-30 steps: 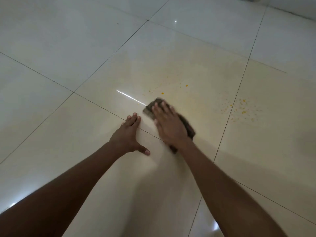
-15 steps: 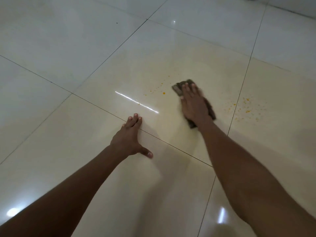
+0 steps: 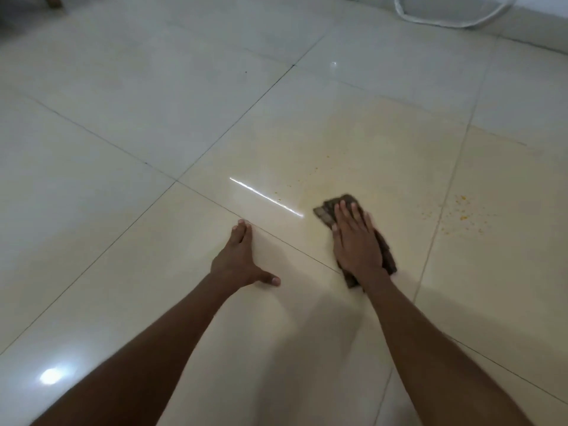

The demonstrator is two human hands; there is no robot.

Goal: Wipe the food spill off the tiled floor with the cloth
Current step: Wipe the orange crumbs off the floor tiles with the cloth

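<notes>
Fingers (image 3: 344,215) of the right hand (image 3: 356,241) lay straight and close together, pressed flat on a dark brown cloth (image 3: 330,210) at centre right of the head-camera frame. That folded cloth sat on the glossy cream tiled floor (image 3: 123,133), its far end showing beyond the fingertips and its near edge peeking out beside the wrist, across a grout line. At centre frame, the left hand (image 3: 238,262) rested palm down on the bare tile, fingers straight and together, thumb splayed out to the right, holding nothing. Orange crumbs of the food spill (image 3: 459,215) speckled the next tile at right of the cloth, well apart from it, while a few smaller specks (image 3: 296,181) dotted the tile just above and left of it. A faint yellowish smear surrounded the cloth. A white looped hose or cord (image 3: 408,18) lay at the upper right, and a wooden leg (image 3: 55,1) showed at the upper left corner.
</notes>
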